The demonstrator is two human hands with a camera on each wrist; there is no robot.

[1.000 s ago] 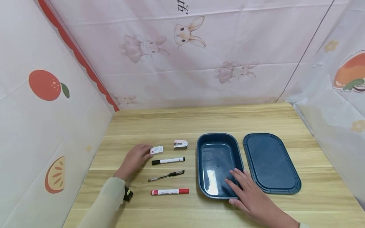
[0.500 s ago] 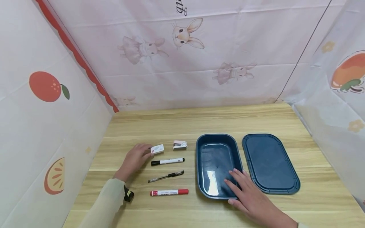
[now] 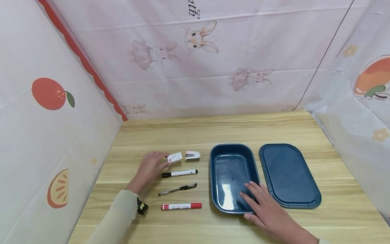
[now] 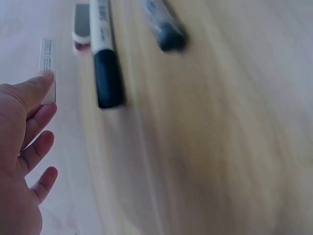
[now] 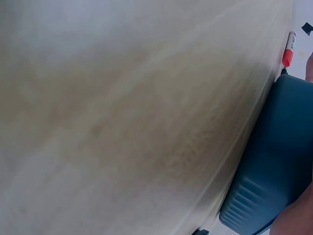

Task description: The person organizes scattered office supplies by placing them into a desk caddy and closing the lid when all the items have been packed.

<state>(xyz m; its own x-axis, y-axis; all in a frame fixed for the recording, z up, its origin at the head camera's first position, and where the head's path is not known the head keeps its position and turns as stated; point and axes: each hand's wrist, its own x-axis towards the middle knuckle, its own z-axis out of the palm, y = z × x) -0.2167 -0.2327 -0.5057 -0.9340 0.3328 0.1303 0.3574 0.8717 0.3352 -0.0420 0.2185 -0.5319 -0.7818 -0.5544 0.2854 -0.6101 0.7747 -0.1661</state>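
Our left hand [image 3: 149, 167] pinches the white eraser [image 3: 175, 157] between thumb and fingertips. Since a second ago it has carried the eraser toward three o'clock, so that it now sits just beside the small stapler [image 3: 193, 155]. Our right hand [image 3: 268, 213] lies flat, fingers straight, over the near right rim of the blue box [image 3: 232, 178], unchanged. The lid [image 3: 289, 174] lies at the box's three o'clock. Bare table [image 3: 213, 130] stretches toward twelve o'clock, up to the curtain walls.
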